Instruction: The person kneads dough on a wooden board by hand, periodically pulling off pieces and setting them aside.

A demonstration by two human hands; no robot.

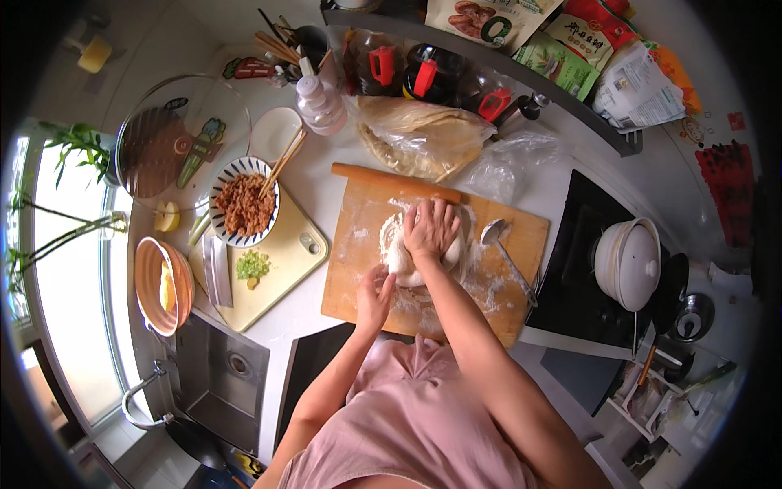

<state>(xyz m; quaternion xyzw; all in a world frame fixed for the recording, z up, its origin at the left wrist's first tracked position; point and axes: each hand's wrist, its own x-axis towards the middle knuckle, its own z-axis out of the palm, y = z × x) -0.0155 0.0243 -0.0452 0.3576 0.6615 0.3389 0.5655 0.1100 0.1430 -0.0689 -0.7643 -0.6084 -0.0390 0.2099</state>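
Note:
A lump of white dough rests on a floured wooden board. My right hand presses on top of it, palm down, and hides much of it. At the dough's near left edge is my left hand, with its fingers apart; whether the fingertips touch the dough I cannot tell. Along the board's far edge lies a wooden rolling pin. A metal ladle lies on the right side, its bowl near loose flour.
To the left, a cutting board carries a cleaver, chopped green onion and a bowl of minced filling with chopsticks. A cooktop with a lidded white pot stands right. Plastic-bagged food lies behind; a sink is at lower left.

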